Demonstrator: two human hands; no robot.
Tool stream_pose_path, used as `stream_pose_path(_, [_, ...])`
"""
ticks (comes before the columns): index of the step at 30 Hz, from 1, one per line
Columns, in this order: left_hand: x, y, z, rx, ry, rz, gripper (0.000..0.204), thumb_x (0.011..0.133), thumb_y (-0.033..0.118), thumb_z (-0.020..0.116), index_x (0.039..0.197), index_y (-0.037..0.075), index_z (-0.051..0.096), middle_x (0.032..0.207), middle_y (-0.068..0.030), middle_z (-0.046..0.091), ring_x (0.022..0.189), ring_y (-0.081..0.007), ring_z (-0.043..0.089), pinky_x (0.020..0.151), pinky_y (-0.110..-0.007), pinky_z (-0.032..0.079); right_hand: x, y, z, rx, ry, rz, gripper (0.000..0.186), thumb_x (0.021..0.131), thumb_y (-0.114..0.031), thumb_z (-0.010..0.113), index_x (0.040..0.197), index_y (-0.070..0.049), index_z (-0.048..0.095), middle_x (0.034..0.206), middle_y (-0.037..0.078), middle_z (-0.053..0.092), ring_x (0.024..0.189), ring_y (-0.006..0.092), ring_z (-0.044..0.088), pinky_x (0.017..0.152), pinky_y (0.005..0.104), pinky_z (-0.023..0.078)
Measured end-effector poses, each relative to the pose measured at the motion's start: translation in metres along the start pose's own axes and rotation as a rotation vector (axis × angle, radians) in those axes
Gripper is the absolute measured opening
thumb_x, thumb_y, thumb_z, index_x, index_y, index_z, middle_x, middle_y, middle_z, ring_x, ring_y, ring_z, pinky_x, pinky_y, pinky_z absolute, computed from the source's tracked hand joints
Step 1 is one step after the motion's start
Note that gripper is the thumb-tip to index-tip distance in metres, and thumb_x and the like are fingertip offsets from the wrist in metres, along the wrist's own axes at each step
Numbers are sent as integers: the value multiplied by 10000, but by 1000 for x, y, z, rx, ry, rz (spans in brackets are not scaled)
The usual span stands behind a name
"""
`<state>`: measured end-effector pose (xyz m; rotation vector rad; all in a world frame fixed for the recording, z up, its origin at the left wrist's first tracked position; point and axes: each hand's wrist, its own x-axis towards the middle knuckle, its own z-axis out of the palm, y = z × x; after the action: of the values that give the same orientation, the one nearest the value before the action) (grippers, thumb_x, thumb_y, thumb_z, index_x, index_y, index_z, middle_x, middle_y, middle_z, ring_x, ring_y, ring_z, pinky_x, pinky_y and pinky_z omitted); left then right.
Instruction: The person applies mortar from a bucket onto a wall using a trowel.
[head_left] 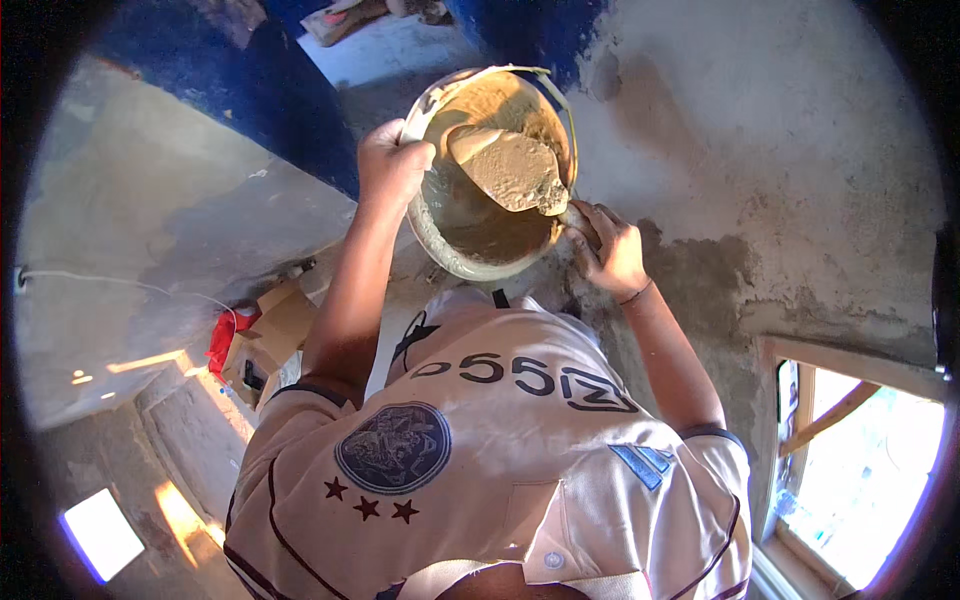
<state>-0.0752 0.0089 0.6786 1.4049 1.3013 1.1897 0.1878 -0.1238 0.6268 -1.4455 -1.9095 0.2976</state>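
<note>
Currently the bucket (478, 268) is upper centre of the frame, tipped so its open mouth faces the cam. L hand (393, 165) is clasped on the rim at the bucket's L side, thumb over the edge. R hand (612, 248), just off the lower R of the rim, is closed round the handle end of a scoop (463, 147) (poss. a trowel, blade shape mostly covered). Scoop's head sits within the bucket mouth, loaded w/ wet tan mortar (518, 172); can't tell if it touches the inner wall.

Handling, my guess: bucket prob. stiff-ish plastic, not fragile, weight dep. on how much mix is inside, which isn't clear. Rim looks smeared, so maybe slick; best hold = firm, thumb over rim, or use the thin bail (571, 125) at upper R. Scoop likely head-heavy w/ that load, so grip handle close to the head & keep it level; mortar is soft, apt to slump off.

Writing: none I can make out on bucket or scoop. Shirt (525, 455), lower centre, has big dark chest lettering (upside down from this angle), a round dark crest (393, 449), three stars beneath, plus a slanted blue logo (642, 466) at R.
</note>
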Motion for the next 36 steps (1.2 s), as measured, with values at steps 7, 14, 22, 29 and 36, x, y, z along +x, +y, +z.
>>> stream_pose_path(7, [15, -27, 1, 23, -30, -27, 50, 621, 3, 544, 662, -4, 572, 568, 27, 505, 499, -54, 432, 447, -237, 343, -35, -14, 30, 71, -26, 305, 369, 713, -251, 681, 979, -16, 581, 807, 178, 609, 707, 343, 604, 619, 373, 486])
stream_pose_path(14, [25, -68, 8, 112, -115, 109, 58, 615, 31, 554, 610, 9, 501, 506, 36, 433, 475, -48, 373, 433, -257, 321, -60, -10, 58, 6, -106, 445, 341, 722, -212, 675, 979, -7, 582, 816, 177, 601, 727, 352, 594, 627, 362, 474])
stream_pose_path(22, [21, -92, 13, 149, 39, 41, 139, 630, 7, 549, 547, 35, 441, 482, 34, 386, 456, -44, 367, 421, -250, 307, -53, 20, 67, 175, -224, 500, 380, 768, -243, 624, 1035, -5, 496, 739, 237, 581, 719, 417, 564, 590, 458, 442])
stream_pose_path(29, [12, -168, 35, 92, 183, -256, 124, 654, 40, 576, 575, 36, 480, 523, 18, 435, 498, -72, 420, 451, -275, 339, -67, 68, 106, 92, -254, 508, 482, 780, -285, 628, 1118, 8, 450, 726, 233, 593, 634, 423, 582, 556, 460, 470])
stream_pose_path(36, [-22, -305, 103, 390, 144, -407, 57, 654, 47, 561, 683, 0, 551, 597, -4, 504, 549, -94, 461, 487, -279, 380, -148, 176, 181, 108, -250, 599, 495, 764, -217, 628, 1139, 42, 435, 740, 217, 582, 604, 399, 583, 545, 432, 474])
